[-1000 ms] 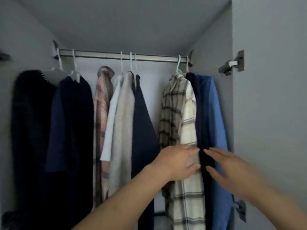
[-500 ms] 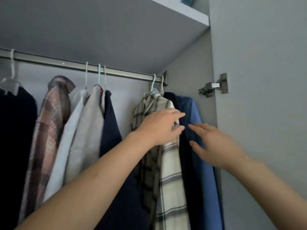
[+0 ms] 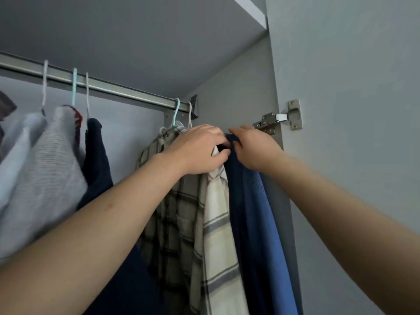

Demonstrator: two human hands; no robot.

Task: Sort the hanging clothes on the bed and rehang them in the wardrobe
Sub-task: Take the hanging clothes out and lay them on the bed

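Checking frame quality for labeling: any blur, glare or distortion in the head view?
Head view: dim, even light, no glare except a small glint on the door hinge; grey garments at left smeared by motion blur; both hands fairly sharp, left hand, right hand; wide-angle lens stretches the forearms toward the bottom corners.

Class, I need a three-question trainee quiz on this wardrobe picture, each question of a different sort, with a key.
1. True or false: the left hand rests on the plaid shirt.
2. Which garment does the right hand pinch? A grey sweater; B navy garment; C plaid shirt.
3. Fill in: the mint hanger hooks over the metal ____.

Key: 1 true; 2 B; 3 rail.
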